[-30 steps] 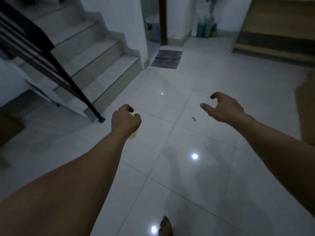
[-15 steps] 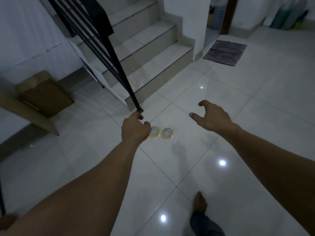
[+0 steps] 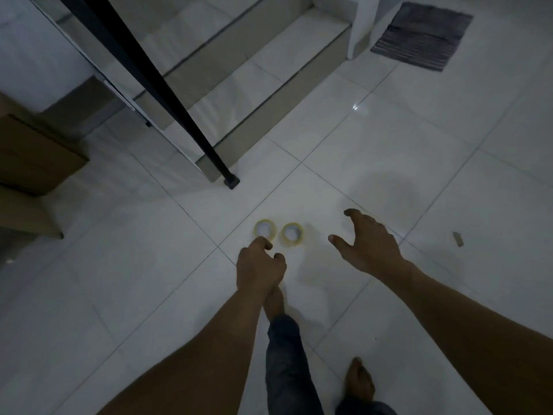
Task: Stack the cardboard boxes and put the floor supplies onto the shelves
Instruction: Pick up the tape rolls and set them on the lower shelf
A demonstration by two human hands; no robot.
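Two yellowish tape rolls lie side by side on the white tiled floor, the left roll and the right roll. My left hand hovers just in front of the left roll, fingers loosely curled, holding nothing. My right hand is spread open to the right of the rolls, fingers bent downward, not touching them. A brown cardboard box sits at the left edge of the head view.
A black stair railing post meets the floor just beyond the rolls, beside the tiled stairs. A striped mat lies far right. A small scrap rests on the floor at right. My bare feet stand below.
The view has tilted down and closed in on the tape rolls. Both hands have lowered toward them, and my left foot has stepped forward under my left hand.
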